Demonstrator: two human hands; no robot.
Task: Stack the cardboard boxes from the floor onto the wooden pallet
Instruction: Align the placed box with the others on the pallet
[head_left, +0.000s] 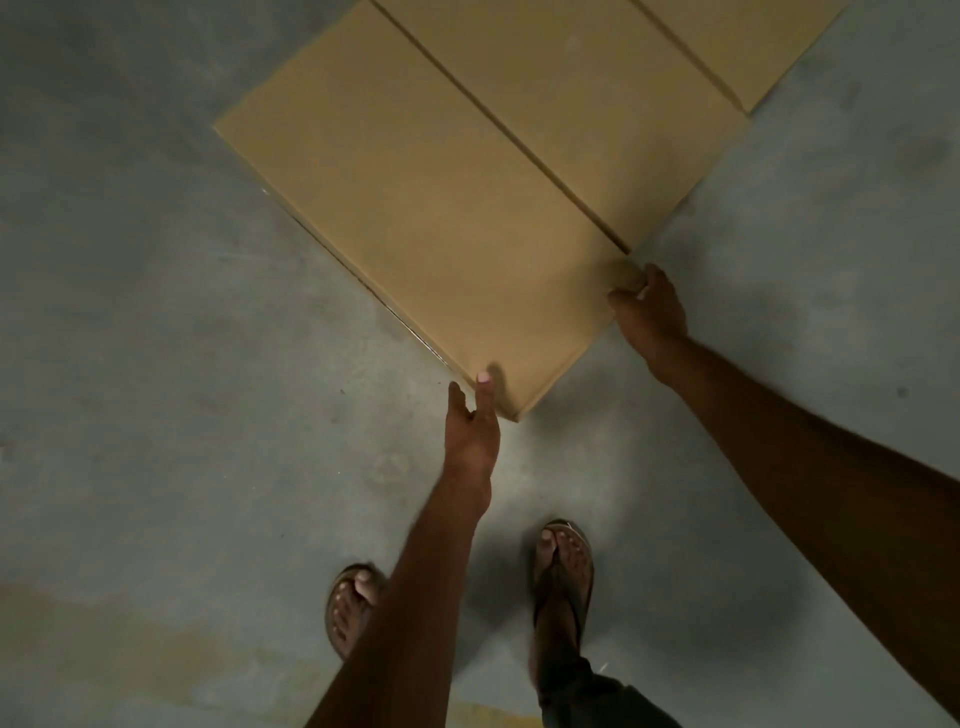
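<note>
Left hand (471, 421) and right hand (652, 312) pinch the flat tan cardboard box (415, 208) by 2 near corners — the far end may sag and slip.

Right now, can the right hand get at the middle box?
Probably yes. The right hand grips a corner of the near box, right beside the end of the middle box; nothing lies between. It must let go first.

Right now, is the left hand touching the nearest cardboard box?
Touching. The head view shows the left hand with a fingertip on the nearest cardboard box, at its corner.
</note>
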